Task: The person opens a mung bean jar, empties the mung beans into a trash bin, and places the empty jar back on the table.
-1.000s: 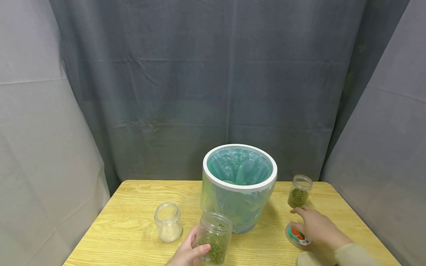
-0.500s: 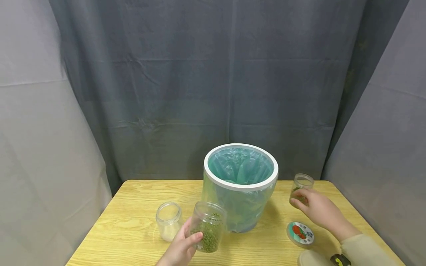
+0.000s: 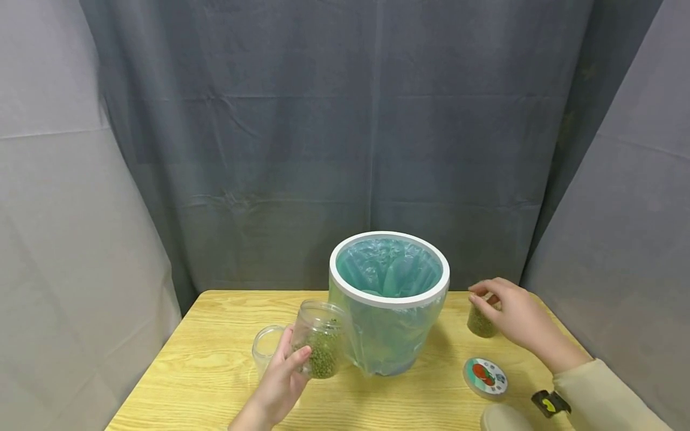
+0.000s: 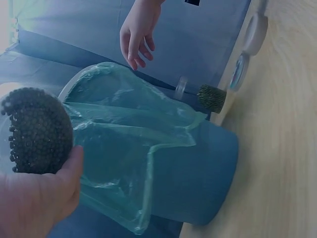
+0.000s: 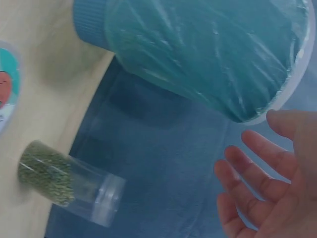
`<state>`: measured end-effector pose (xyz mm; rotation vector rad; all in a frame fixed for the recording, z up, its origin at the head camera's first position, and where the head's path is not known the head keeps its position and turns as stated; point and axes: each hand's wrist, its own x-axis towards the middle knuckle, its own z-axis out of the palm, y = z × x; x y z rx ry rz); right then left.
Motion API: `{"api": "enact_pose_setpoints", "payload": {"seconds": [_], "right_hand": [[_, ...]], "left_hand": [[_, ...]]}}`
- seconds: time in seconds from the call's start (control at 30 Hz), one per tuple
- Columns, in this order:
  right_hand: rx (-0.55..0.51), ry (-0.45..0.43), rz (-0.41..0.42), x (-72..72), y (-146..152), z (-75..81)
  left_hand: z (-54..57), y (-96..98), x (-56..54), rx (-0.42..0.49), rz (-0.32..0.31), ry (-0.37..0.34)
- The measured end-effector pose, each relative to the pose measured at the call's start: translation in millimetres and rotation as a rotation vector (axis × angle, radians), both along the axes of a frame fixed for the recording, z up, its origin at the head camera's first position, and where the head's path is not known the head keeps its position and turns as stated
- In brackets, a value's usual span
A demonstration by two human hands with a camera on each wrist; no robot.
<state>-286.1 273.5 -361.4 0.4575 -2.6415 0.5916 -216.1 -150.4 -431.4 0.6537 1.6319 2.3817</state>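
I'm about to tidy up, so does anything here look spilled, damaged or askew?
Nothing looks spilled or damaged on the table, nor around the jar in the left hand. The only untidy thing is the bin liner: its edge hangs unevenly outside the bin. That may be ordinary slack.

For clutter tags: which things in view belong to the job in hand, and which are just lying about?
Likely the job:
jar of green beans, held by the left hand
second bean jar, apart from the right hand

Likely just lying about:
lined bin
clear jar at left
picture lid
pale disc
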Motion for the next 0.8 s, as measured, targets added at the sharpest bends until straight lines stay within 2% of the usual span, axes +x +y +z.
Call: {"api": "enact_pose_setpoints", "payload": {"seconds": [0.3, 0.8], "right_hand": [[-0.004, 0.027, 0.018, -1.4, -7, 22.5], [0.0, 0.038, 0.023, -11.1, -25, 51.9]], "left_hand": [[16.4, -3.4, -8.0, -0.006, 0.024, 0.04], [47.3, -1.6, -20.8, -0.024, 0.177, -0.012]]}}
